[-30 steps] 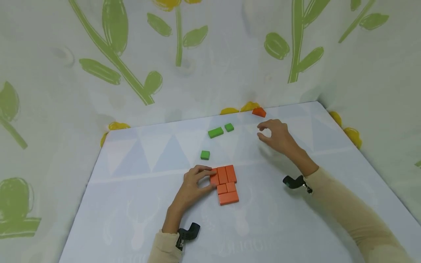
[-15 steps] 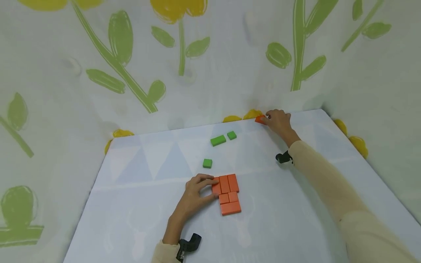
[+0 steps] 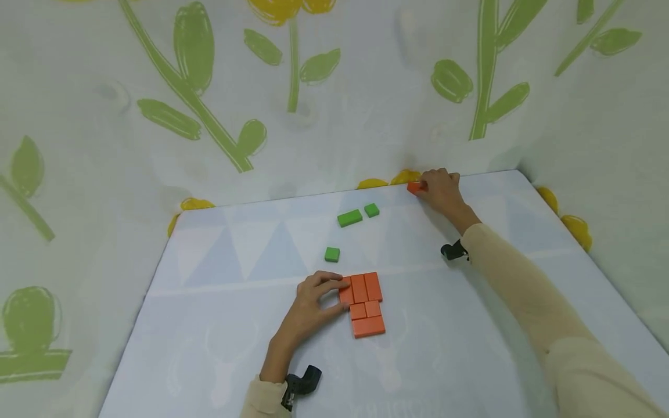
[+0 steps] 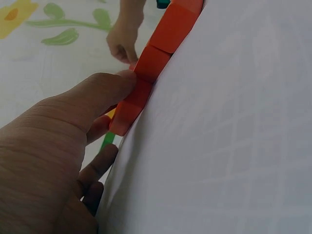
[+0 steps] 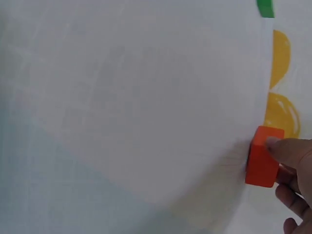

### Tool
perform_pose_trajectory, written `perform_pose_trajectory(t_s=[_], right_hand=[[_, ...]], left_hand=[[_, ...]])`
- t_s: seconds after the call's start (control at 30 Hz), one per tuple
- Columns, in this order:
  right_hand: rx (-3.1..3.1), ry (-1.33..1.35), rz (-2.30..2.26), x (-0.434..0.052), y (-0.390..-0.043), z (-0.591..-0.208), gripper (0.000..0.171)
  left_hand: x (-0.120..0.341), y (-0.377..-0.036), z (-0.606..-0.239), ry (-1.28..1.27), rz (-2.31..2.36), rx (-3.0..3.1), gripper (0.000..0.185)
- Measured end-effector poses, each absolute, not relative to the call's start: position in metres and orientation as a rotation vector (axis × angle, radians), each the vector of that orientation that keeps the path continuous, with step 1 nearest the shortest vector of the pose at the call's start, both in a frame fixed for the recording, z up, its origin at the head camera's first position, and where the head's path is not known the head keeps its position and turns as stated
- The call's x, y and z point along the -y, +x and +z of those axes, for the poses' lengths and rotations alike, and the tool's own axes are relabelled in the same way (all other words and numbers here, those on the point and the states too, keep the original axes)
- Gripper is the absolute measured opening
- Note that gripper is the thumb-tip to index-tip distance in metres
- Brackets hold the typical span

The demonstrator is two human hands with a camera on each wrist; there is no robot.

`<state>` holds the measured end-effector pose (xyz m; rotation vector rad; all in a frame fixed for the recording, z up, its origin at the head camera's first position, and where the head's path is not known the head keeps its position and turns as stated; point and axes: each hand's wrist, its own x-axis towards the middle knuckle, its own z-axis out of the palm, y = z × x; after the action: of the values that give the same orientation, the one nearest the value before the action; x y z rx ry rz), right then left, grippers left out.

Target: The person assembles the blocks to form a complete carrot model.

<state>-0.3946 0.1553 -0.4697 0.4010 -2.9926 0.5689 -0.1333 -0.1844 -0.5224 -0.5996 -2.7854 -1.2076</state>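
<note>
Several flat orange blocks [image 3: 364, 302] lie packed together on the pale mat [image 3: 235, 325]. My left hand [image 3: 313, 302] pinches the leftmost block of the cluster between thumb and fingers; in the left wrist view the orange blocks [image 4: 146, 73] touch my thumb [image 4: 97, 97]. A loose orange block [image 3: 414, 187] sits at the mat's far edge by the wall. My right hand [image 3: 439, 188] is stretched out there and grips it; the right wrist view shows fingers [image 5: 292, 156] curled on the orange block [image 5: 263, 156].
Three green blocks lie on the far half of the mat: a long one [image 3: 349, 218], a small one [image 3: 371, 209] beside it and another [image 3: 331, 254] nearer the cluster. Flower-printed fabric walls [image 3: 313, 98] close in the back and right sides.
My right hand has reached away from the mat's middle to the far edge and closed its fingers on the loose orange block. The left hand has stayed on the cluster.
</note>
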Motion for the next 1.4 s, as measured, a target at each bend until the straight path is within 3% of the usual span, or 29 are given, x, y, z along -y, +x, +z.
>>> perform_pose_trajectory(t_s=[0.23,0.73,1.4], right_hand=[[2.929,0.471,0.662,-0.158,-0.368,-0.454,0.027],[2.671,0.873,0.687,-0.143,-0.259,-0.416,0.031],[2.445,1.23,0.723,-0.119,-0.155,-0.428,0.034]], left_hand=[[0.183,-0.132,-0.521,-0.601,-1.204,2.786,0.042],[0.182,-0.135,-0.519,-0.607,-1.198,2.796,0.041],[0.181,-0.135,-0.519,-0.581,-1.231,2.802,0.04]])
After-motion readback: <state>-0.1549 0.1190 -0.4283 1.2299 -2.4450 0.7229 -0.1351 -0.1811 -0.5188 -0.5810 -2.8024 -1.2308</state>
